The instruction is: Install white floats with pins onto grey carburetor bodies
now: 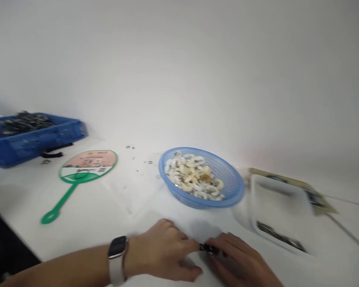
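Observation:
My left hand [164, 251], with a watch on its wrist, is at the lower middle with its fingers bent around one end of a small dark part [206, 248]. Right beside it, my right hand [239, 259] pinches the other end of that part. Fingers cover most of the part, and its shape is blurred. Behind the hands stands a blue mesh basket [236, 185] holding many pale, ring-like pieces [190, 175].
A green-rimmed fan [89, 165] lies left of the basket, near a blue bin [32, 145] of dark parts. At right sits a white tray [281, 207] with thin metal pieces. Small rings [150, 162] dot the table. Part of another person's hand shows at the left edge.

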Motion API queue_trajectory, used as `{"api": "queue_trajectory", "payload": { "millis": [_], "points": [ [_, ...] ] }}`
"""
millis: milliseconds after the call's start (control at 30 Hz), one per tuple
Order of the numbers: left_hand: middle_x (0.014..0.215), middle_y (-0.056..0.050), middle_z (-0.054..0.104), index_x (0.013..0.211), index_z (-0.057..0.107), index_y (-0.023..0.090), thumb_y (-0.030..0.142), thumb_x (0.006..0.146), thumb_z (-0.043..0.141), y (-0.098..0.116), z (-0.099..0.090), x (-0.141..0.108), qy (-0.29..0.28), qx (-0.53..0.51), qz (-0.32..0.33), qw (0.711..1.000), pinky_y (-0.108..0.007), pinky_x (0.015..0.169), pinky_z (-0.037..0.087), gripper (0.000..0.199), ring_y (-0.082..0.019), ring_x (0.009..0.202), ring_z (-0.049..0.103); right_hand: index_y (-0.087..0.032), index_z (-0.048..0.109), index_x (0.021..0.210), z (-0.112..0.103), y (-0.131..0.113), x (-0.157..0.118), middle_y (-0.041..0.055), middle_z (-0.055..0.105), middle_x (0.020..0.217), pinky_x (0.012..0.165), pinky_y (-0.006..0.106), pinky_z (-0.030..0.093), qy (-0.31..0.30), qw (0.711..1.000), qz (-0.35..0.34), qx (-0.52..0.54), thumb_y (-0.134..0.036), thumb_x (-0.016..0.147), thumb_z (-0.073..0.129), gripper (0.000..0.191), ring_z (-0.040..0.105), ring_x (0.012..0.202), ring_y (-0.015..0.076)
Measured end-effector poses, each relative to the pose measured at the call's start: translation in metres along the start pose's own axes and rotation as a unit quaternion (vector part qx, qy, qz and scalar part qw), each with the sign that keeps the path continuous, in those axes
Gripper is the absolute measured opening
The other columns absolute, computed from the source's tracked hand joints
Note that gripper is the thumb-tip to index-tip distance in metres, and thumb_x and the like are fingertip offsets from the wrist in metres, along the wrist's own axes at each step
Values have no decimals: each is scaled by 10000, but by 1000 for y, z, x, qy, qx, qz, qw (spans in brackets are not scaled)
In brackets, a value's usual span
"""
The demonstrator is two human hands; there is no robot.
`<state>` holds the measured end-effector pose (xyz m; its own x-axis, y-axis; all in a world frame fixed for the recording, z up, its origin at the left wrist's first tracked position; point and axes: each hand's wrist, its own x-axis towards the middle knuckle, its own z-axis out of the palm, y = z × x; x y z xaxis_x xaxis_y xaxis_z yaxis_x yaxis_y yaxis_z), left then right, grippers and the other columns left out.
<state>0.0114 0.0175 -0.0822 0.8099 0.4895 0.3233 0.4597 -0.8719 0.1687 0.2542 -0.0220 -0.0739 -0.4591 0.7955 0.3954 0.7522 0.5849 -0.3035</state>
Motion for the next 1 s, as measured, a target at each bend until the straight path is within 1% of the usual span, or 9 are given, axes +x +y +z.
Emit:
{"api": "queue_trajectory", "payload": {
  "millis": [67, 133, 233, 333, 400, 500, 700, 867, 1000],
  "points": [
    [698, 16, 722, 963, 638, 237, 493, 898, 617, 5, -1, -4, 2, -13, -13, 1000, -312, 661, 507, 265, -206, 646, 710, -249, 714, 1015, -6, -15, 2, 60, 746, 874, 771, 325, 589, -21, 1000, -3, -5, -224, 915, 566, 180, 706, 806, 209],
    [683, 16, 709, 993, 631, 229, 411, 893, 644, 8, 0, -7, 1, -31, -14, 999, -332, 652, 512, 208, -218, 615, 700, -229, 683, 1094, -7, -22, 0, 69, 741, 952, 851, 364, 563, -33, 999, 8, -16, -157, 870, 599, 249, 693, 866, 219],
    [703, 17, 709, 1010, 618, 228, 333, 890, 643, 10, 3, -9, -7, -47, -7, 999, -340, 633, 505, 161, -229, 622, 700, -227, 627, 1196, -8, -27, -5, 69, 724, 1036, 861, 376, 535, -45, 999, 23, -15, -137, 818, 673, 391, 670, 936, 236],
    [690, 30, 699, 965, 610, 237, 299, 920, 590, 13, 4, -12, -24, -42, 5, 999, -340, 625, 492, 78, -223, 625, 697, -237, 645, 1094, -10, -30, -5, 36, 722, 932, 777, 343, 507, -69, 997, 22, -11, -146, 879, 630, 234, 647, 851, 211],
    [688, 42, 693, 969, 603, 248, 295, 938, 560, 14, 5, -13, -33, -34, 10, 999, -339, 622, 485, 71, -215, 625, 694, -235, 647, 1050, -12, -32, -3, 25, 720, 896, 754, 329, 482, -74, 997, 13, -8, -134, 902, 595, 187, 632, 821, 199],
    [699, 49, 692, 1003, 595, 256, 308, 944, 546, 15, 5, -13, -29, -31, -3, 999, -345, 626, 486, 93, -210, 625, 691, -231, 639, 1076, -13, -35, -2, 25, 716, 905, 758, 323, 460, -72, 997, -2, 0, -105, 895, 580, 229, 619, 823, 193],
    [694, 43, 696, 896, 591, 232, 390, 900, 608, 15, 2, -8, -35, -39, -25, 998, -352, 633, 497, 159, -215, 630, 694, -211, 641, 980, -12, -42, -4, 17, 675, 807, 711, 315, 423, -78, 997, -26, -11, -89, 883, 571, 171, 579, 744, 179],
    [714, 49, 711, 904, 590, 235, 363, 883, 625, 18, 1, -8, -57, -76, -29, 995, -342, 654, 501, 134, -210, 652, 703, -201, 626, 916, -10, -44, -5, 16, 650, 778, 675, 294, 410, -54, 997, -44, -24, -58, 865, 552, 168, 562, 726, 168],
    [725, 42, 714, 971, 590, 236, 357, 860, 643, 18, 2, -8, -46, -90, -41, 994, -316, 630, 472, 173, -207, 659, 699, -202, 614, 922, -10, -48, -4, 16, 645, 782, 657, 288, 408, -41, 997, -51, -33, -48, 853, 538, 185, 546, 713, 165]
  ]
}}
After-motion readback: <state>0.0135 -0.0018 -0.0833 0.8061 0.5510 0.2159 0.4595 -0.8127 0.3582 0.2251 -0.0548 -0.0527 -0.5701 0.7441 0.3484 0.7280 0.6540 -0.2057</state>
